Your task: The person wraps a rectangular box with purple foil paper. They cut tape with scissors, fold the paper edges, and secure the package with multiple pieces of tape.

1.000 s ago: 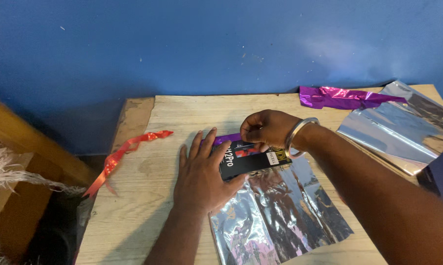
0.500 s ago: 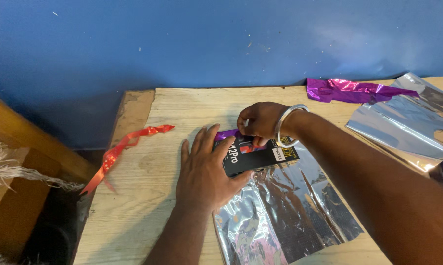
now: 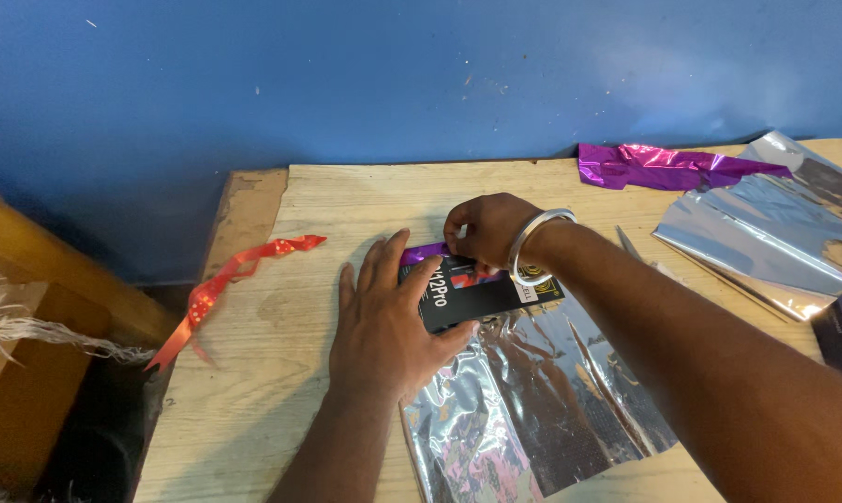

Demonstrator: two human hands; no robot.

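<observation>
A flat black box lies on a crinkled silver foil sheet on the wooden table. My left hand lies flat over the box's left end, pressing it down with fingers spread. My right hand, with a silver bangle at the wrist, pinches a purple foil edge at the box's far side.
A red ribbon trails off the table's left edge. Crumpled purple foil and another silver sheet lie at the back right. A blue wall stands behind. A brown box with straw-like fibres sits at the left.
My right hand has shifted slightly left along the box's far edge, still pinching the purple foil. My left hand has stayed pressed on the box.
</observation>
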